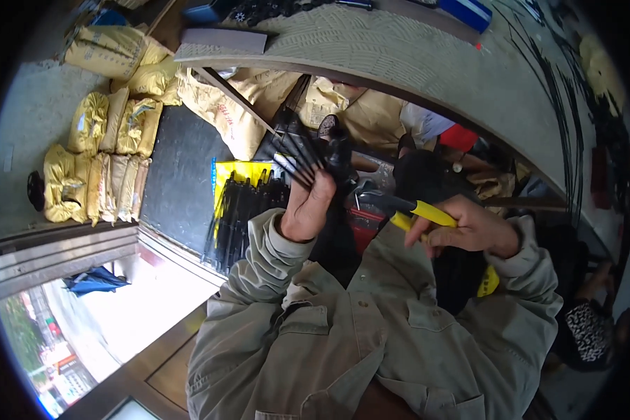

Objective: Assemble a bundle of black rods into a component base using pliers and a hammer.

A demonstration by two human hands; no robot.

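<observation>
My left hand (309,206) is closed around the lower end of a bundle of thin black rods (297,157) that look like umbrella ribs. The rods fan upward from the fist and are partly blurred. To the right, my right hand (462,227) grips pliers (427,212) with yellow handles. The dark jaws of the pliers point left toward the rods, with a gap between them. Beside my left forearm stands a pile of similar black rod bundles (245,213), with a yellow bag (224,171) behind it.
A grey worktable (371,52) curves across the far side, with long black rods (563,126) at its right. Yellow-brown sacks (136,126) are stacked at left, and more sacks (238,112) lie under the table. A person's patterned sleeve (588,332) shows at lower right. A bright doorway opens lower left.
</observation>
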